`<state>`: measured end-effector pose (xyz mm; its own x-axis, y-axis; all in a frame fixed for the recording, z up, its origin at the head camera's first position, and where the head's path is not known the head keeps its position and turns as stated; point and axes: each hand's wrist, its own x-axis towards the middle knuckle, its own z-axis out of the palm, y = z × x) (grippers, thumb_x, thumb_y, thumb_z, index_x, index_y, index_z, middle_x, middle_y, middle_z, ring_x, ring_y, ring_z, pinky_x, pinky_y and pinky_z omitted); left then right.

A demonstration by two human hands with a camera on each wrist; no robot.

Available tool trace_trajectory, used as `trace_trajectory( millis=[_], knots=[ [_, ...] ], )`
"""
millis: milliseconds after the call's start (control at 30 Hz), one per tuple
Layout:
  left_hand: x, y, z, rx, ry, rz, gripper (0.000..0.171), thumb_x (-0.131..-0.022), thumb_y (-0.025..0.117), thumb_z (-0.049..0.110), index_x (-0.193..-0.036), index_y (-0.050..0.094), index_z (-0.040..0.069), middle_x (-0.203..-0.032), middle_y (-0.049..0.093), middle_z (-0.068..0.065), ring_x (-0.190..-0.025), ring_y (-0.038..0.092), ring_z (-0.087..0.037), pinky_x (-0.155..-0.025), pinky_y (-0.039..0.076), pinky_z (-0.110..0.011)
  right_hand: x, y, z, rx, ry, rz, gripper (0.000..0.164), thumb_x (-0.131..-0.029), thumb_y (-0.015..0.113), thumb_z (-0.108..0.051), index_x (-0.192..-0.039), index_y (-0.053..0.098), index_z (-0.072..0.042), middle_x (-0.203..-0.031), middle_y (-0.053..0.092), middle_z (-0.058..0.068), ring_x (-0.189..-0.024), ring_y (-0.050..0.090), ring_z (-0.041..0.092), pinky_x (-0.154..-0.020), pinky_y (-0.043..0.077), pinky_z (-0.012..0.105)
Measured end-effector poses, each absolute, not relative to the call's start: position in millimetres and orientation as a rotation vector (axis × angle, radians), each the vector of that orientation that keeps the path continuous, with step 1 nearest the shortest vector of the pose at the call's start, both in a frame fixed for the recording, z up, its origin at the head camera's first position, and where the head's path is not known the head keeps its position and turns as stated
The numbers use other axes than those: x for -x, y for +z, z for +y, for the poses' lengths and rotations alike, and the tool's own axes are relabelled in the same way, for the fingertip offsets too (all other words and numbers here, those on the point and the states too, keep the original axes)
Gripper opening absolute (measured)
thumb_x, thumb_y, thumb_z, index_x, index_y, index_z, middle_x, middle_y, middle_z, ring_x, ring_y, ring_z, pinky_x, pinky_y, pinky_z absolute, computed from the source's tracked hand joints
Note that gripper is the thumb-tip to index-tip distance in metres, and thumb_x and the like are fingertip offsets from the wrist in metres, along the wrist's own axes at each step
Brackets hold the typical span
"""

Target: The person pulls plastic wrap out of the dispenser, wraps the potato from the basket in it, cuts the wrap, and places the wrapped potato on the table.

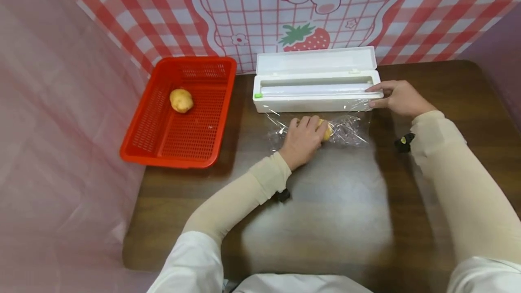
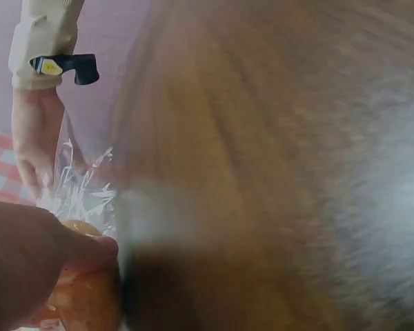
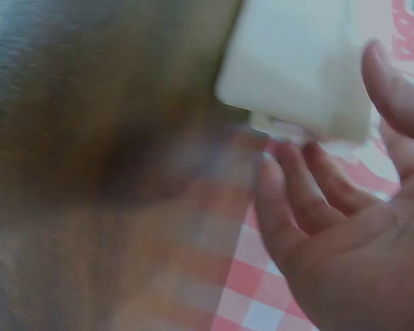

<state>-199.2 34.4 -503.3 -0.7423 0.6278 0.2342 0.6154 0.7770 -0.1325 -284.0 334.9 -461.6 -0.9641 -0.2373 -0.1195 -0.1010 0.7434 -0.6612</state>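
We see the left hand (image 1: 303,141) curled over a yellowish, potato-like item (image 1: 327,131), its fingers gripping it on the table (image 1: 195,229), just on the near side of the white box (image 1: 301,106). Crumpled clear film (image 1: 351,132) spreads to the left and right of that hand and reaches back to the box; we cannot tell how far it wraps the item. The right hand (image 1: 403,97) is at the box's right end, thumb on the near side and fingers on the far side; the right wrist view is blurred, and we cannot tell whether they pinch it. The box's lid (image 1: 317,61) stands raised along the far side, a pale roll (image 1: 317,88) lies inside, and a green tab (image 1: 258,96) sits at the left end. Farther left, we find a red basket (image 1: 183,163) with one potato (image 1: 181,100) lying in its far half. A red-and-white checked cloth (image 1: 171,12) hangs behind the table's far edge.
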Motion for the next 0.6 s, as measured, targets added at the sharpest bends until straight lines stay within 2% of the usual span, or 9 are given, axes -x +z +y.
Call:
trace_trajectory(
  millis=[33,167,233,300,367,433,533,600],
  knots=[
    [200.3,-501.9,33.5,0.972,0.054,-2.738,0.054,-0.09,0.072,0.039,-0.137,0.059,0.018,-0.123,0.06,-0.003,-0.111,0.057,-0.021,-0.088,0.046,-0.037,282.9,-458.3,337.4,0.258,-1.011,2.715,0.049,-0.09,0.078,-0.025,-0.132,0.065,-0.004,-0.122,0.063,0.023,-0.105,0.05,0.028,-0.079,0.041,0.025],
    [202.7,-494.4,30.1,0.99,0.011,-2.899,0.059,-0.089,0.073,0.043,-0.141,0.056,0.02,-0.129,0.06,-0.002,-0.112,0.056,-0.02,-0.089,0.045,-0.037,278.0,-446.8,347.5,0.152,-1.095,2.618,0.06,-0.095,0.07,-0.034,-0.146,0.053,-0.009,-0.134,0.058,0.017,-0.107,0.054,0.015,-0.08,0.043,0.023],
    [201.4,-490.7,28.8,1.019,-0.012,-2.986,0.063,-0.089,0.071,0.046,-0.144,0.054,0.02,-0.134,0.059,-0.002,-0.115,0.055,-0.02,-0.091,0.044,-0.038,269.3,-443.1,344.4,0.119,-1.186,2.655,0.056,-0.097,0.069,-0.031,-0.145,0.054,-0.006,-0.13,0.06,0.015,-0.099,0.057,0.006,-0.076,0.045,0.018],
    [199.7,-487.8,27.6,1.055,-0.037,-3.056,0.065,-0.091,0.069,0.048,-0.146,0.051,0.02,-0.139,0.057,-0.003,-0.119,0.054,-0.021,-0.094,0.043,-0.04,254.0,-439.4,331.4,0.16,-1.227,2.741,0.05,-0.096,0.07,-0.025,-0.14,0.058,-0.004,-0.126,0.062,0.015,-0.093,0.058,0.003,-0.072,0.044,0.014],
    [198.1,-485.0,26.5,1.086,-0.057,-3.111,0.067,-0.091,0.068,0.049,-0.149,0.049,0.02,-0.141,0.056,-0.004,-0.122,0.053,-0.022,-0.096,0.043,-0.041,233.4,-436.3,308.3,0.345,-1.164,2.853,0.044,-0.093,0.073,-0.016,-0.133,0.062,0.0,-0.123,0.062,0.018,-0.097,0.059,0.011,-0.078,0.047,0.02],
    [197.0,-481.8,25.4,1.107,-0.057,-3.146,0.068,-0.092,0.067,0.05,-0.15,0.048,0.02,-0.142,0.056,-0.003,-0.123,0.053,-0.021,-0.096,0.043,-0.041,210.7,-436.3,279.7,0.596,-1.003,2.924,0.047,-0.088,0.078,-0.013,-0.13,0.063,0.0,-0.124,0.061,0.021,-0.106,0.059,0.025,-0.089,0.048,0.035],
    [196.3,-477.5,24.2,1.124,-0.063,-3.193,0.068,-0.091,0.068,0.049,-0.149,0.05,0.019,-0.138,0.058,-0.002,-0.12,0.054,-0.02,-0.094,0.043,-0.041,180.3,-448.0,241.8,0.955,-0.677,2.94,0.066,-0.081,0.085,-0.021,-0.136,0.058,0.002,-0.131,0.058,0.025,-0.119,0.054,0.042,-0.097,0.042,0.059],
    [196.0,-476.1,23.5,1.138,-0.07,-3.222,0.066,-0.091,0.068,0.048,-0.147,0.053,0.017,-0.135,0.059,-0.001,-0.118,0.055,-0.019,-0.094,0.043,-0.043,164.9,-461.6,225.0,1.058,-0.523,2.923,0.082,-0.079,0.087,-0.028,-0.144,0.049,0.004,-0.135,0.056,0.027,-0.122,0.052,0.046,-0.099,0.04,0.062]
  ],
)
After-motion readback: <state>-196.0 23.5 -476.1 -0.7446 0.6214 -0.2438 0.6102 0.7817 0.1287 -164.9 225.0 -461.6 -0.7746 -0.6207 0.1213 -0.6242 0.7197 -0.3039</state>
